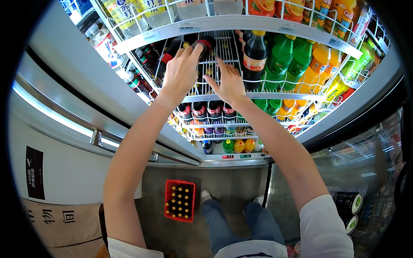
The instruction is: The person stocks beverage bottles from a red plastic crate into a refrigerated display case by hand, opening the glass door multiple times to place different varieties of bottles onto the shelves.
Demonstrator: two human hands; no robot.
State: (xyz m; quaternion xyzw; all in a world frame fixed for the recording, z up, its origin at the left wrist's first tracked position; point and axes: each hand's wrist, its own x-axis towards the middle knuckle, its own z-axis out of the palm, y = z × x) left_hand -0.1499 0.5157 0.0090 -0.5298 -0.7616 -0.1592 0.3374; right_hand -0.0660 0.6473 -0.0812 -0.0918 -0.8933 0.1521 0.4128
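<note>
My left hand [181, 72] reaches into a lit drinks cooler, its fingers bent around a dark bottle [206, 45] with a red band. Most of that bottle is hidden by the hand and the shelf above. My right hand [230, 84] is just to the right, over the white wire shelf [222, 53], fingers apart and holding nothing. To its right stands a dark soda bottle [255, 54] with a yellow cap and an orange-and-cream label. Behind my left hand, other dark bottles [171, 50] are partly in shadow.
Green soda bottles [280, 59] and orange soda bottles [319, 58] line the shelf's right side. A white shelf rail [232, 23] crosses above my hands. On the floor sits a red crate [194, 203] of yellow-capped bottles. A glass door [290, 200] is at the right.
</note>
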